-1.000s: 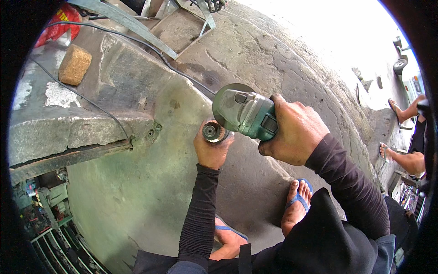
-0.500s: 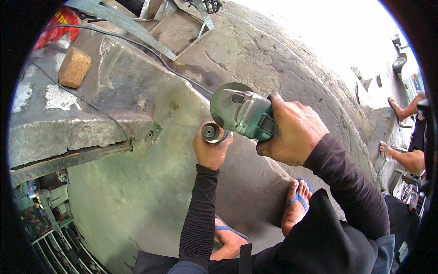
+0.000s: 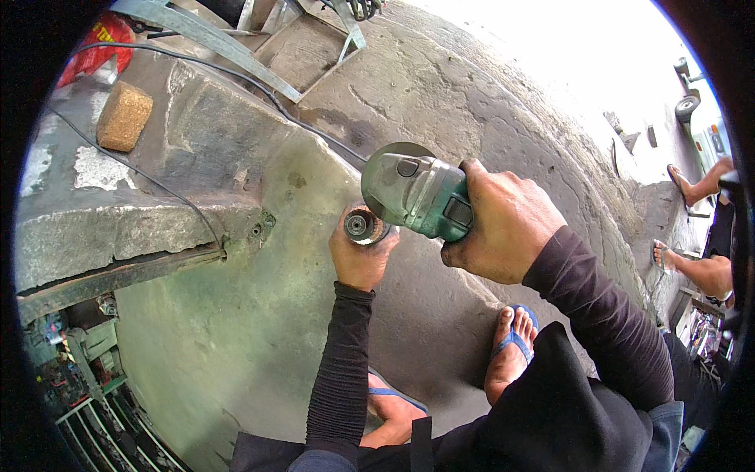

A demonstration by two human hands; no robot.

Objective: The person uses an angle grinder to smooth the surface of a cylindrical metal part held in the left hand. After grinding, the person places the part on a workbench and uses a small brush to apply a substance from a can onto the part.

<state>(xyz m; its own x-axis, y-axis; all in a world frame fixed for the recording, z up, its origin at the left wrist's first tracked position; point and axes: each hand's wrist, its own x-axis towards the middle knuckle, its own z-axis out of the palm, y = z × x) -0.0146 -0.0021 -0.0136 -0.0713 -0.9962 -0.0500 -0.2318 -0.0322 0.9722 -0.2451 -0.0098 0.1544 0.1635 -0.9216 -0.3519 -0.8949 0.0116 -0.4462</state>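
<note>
Little has moved: the left hand [image 3: 359, 263] stays clamped on a round metal part [image 3: 359, 226]; at its two o'clock, the right hand [image 3: 511, 224] grips a green grinder [image 3: 417, 193]. Yellow lettering [image 3: 106, 33] marks a red bag [image 3: 110, 60] at the view's ten o'clock.

The person's left forearm [image 3: 340, 370] reaches almost straight forward, and the left hand [image 3: 362, 263] is curled in a closed grip. The right forearm [image 3: 602, 311] slants in from the lower right; the right hand [image 3: 510, 224], its back upward, grips too, thumb [image 3: 459, 255] toward the left. The hands are near each other, not touching.
</note>
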